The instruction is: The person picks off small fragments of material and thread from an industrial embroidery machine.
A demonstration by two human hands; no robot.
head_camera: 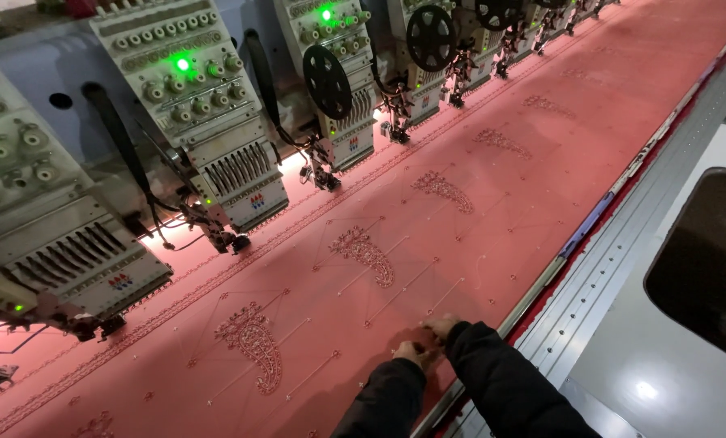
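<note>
— Presently, where do the hands stand?

— Both rest on the pink fabric (476, 211) near its lower edge, just inside the metal frame rail (541, 284). The left hand (409, 353) and the right hand (441, 326) lie close together, fingertips almost meeting, both in dark sleeves (501, 381).

— State of each grip?

— The fingers of both hands are curled down against the cloth at one small spot. Whether either grip has closed on a thread or a fold of the cloth cannot be told; the detail is too small and dim.

— And the fabric itself?

— It is stretched flat along the bench of the machine, running from lower left to upper right. Paisley motifs (252, 342) in pale stitching sit in a row on it, with thin stitched lines between them. The hands are just right of the nearest motif, apart from it.

— Surroundings?

— A row of embroidery heads (225, 154) stands over the far edge of the fabric, green lamps (184, 64) lit on several. Black wheels (327, 81) hang between heads. A grey bench surface (622, 324) lies beyond the rail on the right.
</note>
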